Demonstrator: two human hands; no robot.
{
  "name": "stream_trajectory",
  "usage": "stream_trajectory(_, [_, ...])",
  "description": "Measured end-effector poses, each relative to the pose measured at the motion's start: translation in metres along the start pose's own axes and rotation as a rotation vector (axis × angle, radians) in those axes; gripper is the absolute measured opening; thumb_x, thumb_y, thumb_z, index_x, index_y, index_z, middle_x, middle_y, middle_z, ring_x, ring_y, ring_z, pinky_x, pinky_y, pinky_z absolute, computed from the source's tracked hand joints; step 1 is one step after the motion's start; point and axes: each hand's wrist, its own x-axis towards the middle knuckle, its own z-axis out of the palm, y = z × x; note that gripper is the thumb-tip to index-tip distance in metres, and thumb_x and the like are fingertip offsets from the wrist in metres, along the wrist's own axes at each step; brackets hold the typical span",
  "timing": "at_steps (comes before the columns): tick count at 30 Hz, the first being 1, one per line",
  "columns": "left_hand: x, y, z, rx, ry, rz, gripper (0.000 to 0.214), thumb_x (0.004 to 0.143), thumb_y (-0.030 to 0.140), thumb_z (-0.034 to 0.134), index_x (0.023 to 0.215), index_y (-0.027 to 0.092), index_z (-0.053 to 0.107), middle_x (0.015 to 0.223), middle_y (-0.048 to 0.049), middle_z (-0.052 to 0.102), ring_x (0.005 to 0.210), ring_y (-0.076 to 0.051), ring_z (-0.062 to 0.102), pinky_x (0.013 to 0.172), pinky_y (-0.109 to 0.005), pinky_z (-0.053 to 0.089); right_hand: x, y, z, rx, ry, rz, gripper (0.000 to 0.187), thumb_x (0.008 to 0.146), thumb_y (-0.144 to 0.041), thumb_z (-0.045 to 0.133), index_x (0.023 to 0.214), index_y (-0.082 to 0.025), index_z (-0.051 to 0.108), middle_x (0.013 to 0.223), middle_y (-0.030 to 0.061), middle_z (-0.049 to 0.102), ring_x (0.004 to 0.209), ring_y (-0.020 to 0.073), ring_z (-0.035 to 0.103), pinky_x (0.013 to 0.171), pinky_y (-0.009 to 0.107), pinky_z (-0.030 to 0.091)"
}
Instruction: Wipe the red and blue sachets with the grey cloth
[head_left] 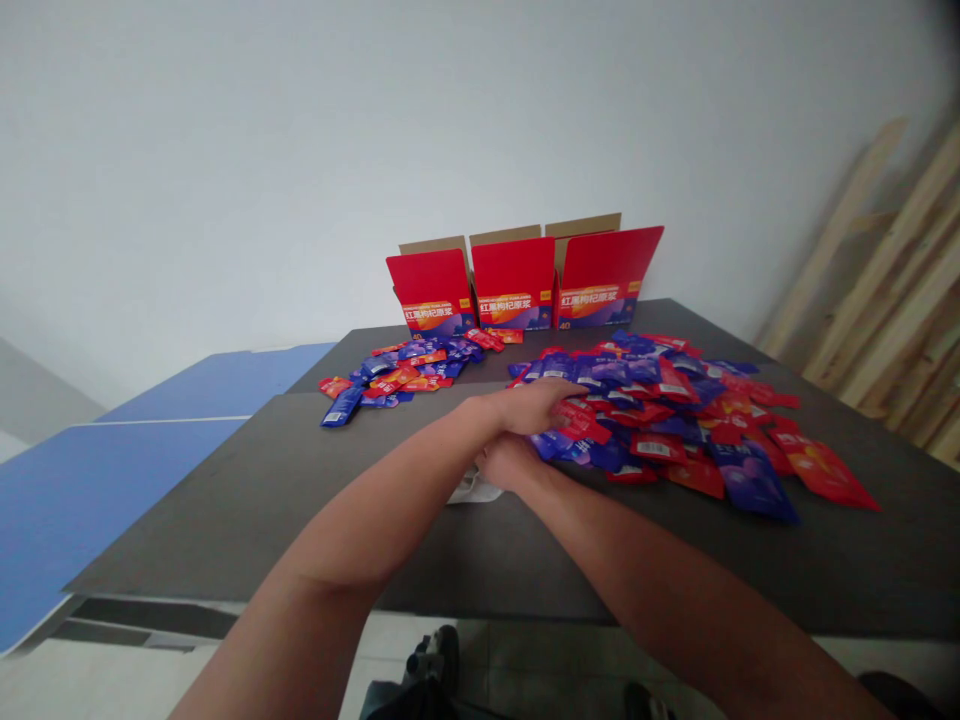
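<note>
My left hand point(531, 404) crosses over my right and reaches the near left edge of a large pile of sachets. Its fingers and thumb are closed about a red sachet point(583, 421); the fingertips are partly hidden. Under my left wrist is my right hand point(507, 462), low over the table, its fingers mostly covered. A crumpled white thing point(474, 489) lies beside and partly under it; I cannot make out its kind. The pile mixes red sachets and blue sachets point(750, 478).
Three red boxes point(514, 270) with raised flaps stand in a row at the back of the dark table point(247, 480). A smaller sachet heap point(405, 370) lies left of centre. Blue table tops point(195, 400) adjoin on the left; wooden slats point(900, 280) lean at right.
</note>
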Motion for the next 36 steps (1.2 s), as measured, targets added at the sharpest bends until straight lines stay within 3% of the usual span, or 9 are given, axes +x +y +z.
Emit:
stream_trajectory(3, [-0.002, 0.016, -0.018, 0.084, 0.019, 0.023, 0.044, 0.076, 0.022, 0.049, 0.117, 0.017, 0.065, 0.107, -0.0126, 0.066, 0.113, -0.03, 0.056, 0.098, -0.039, 0.043, -0.003, 0.001, -0.002, 0.014, 0.007, -0.004, 0.034, 0.093, -0.025, 0.043, 0.123, -0.026, 0.061, 0.124, 0.0075, 0.061, 0.111, 0.0233, 0.057, 0.093, 0.036, 0.043])
stream_trajectory(6, [-0.015, 0.03, -0.06, 0.277, 0.092, 0.073, 0.04, 0.072, 0.016, 0.051, 0.108, 0.018, 0.067, 0.111, -0.0114, 0.065, 0.123, -0.029, 0.048, 0.107, -0.04, 0.035, -0.006, 0.002, -0.004, 0.02, 0.01, 0.008, 0.039, 0.091, -0.027, 0.044, 0.127, -0.03, 0.058, 0.125, 0.0078, 0.057, 0.101, 0.0224, 0.06, 0.086, 0.034, 0.047])
stream_trajectory(8, [-0.027, 0.034, -0.1, 0.904, 0.262, 0.177, 0.038, 0.069, 0.012, 0.053, 0.103, 0.017, 0.068, 0.116, -0.0125, 0.062, 0.126, -0.03, 0.045, 0.111, -0.04, 0.029, -0.007, 0.001, -0.004, 0.014, 0.013, 0.03, 0.041, 0.09, -0.028, 0.044, 0.13, -0.033, 0.056, 0.123, 0.0083, 0.054, 0.098, 0.0219, 0.061, 0.084, 0.034, 0.047])
stream_trajectory(10, [-0.04, 0.033, -0.14, 1.374, 0.44, 0.124, 0.043, 0.069, 0.012, 0.056, 0.111, 0.013, 0.063, 0.129, -0.017, 0.054, 0.13, -0.033, 0.04, 0.112, -0.044, 0.026, -0.007, 0.001, -0.005, 0.008, 0.008, 0.039, 0.042, 0.09, -0.028, 0.043, 0.13, -0.035, 0.056, 0.119, 0.008, 0.053, 0.095, 0.0216, 0.061, 0.082, 0.033, 0.047])
stream_trajectory(13, [-0.053, 0.031, -0.189, 1.708, 0.71, -0.005, 0.058, 0.078, 0.028, 0.058, 0.133, 0.013, 0.047, 0.147, -0.0192, 0.035, 0.138, -0.034, 0.028, 0.111, -0.048, 0.025, -0.007, 0.0, -0.004, 0.003, 0.01, 0.034, 0.041, 0.091, -0.028, 0.042, 0.128, -0.036, 0.057, 0.115, 0.0076, 0.053, 0.091, 0.0212, 0.061, 0.079, 0.033, 0.048])
stream_trajectory(16, [-0.052, 0.035, -0.216, 1.842, 0.716, -0.04, 0.066, 0.084, 0.041, 0.053, 0.141, 0.011, 0.037, 0.152, -0.0192, 0.027, 0.143, -0.033, 0.017, 0.114, -0.048, 0.019, -0.008, 0.001, -0.003, 0.008, 0.022, 0.022, 0.042, 0.09, -0.028, 0.042, 0.129, -0.036, 0.056, 0.113, 0.0072, 0.053, 0.089, 0.0207, 0.06, 0.077, 0.032, 0.047])
stream_trajectory(20, [-0.035, 0.05, -0.226, 1.911, 0.598, -0.139, 0.079, 0.082, 0.052, 0.056, 0.144, 0.011, 0.031, 0.153, -0.0199, 0.028, 0.144, -0.033, 0.013, 0.114, -0.05, 0.015, -0.008, 0.002, -0.002, 0.017, 0.029, 0.025, 0.041, 0.09, -0.028, 0.041, 0.127, -0.036, 0.057, 0.112, 0.0068, 0.053, 0.085, 0.0203, 0.06, 0.074, 0.032, 0.046])
stream_trajectory(26, [-0.004, 0.06, -0.223, 1.789, 0.61, -0.321, 0.108, 0.067, 0.065, 0.067, 0.148, 0.009, 0.021, 0.148, -0.0271, 0.032, 0.138, -0.039, 0.028, 0.109, -0.05, 0.024, -0.008, 0.003, 0.0, 0.044, 0.032, 0.028, 0.039, 0.09, -0.029, 0.041, 0.124, -0.036, 0.059, 0.113, 0.0064, 0.052, 0.085, 0.0201, 0.059, 0.074, 0.032, 0.045])
stream_trajectory(36, [0.002, 0.052, -0.203, 1.791, 0.756, -0.248, 0.084, 0.075, 0.06, 0.06, 0.141, 0.015, 0.036, 0.138, -0.0245, 0.04, 0.129, -0.043, 0.038, 0.102, -0.055, 0.03, -0.007, 0.003, -0.002, 0.059, 0.009, 0.045, 0.04, 0.091, -0.03, 0.04, 0.127, -0.036, 0.057, 0.113, 0.0054, 0.052, 0.086, 0.0189, 0.06, 0.075, 0.031, 0.046])
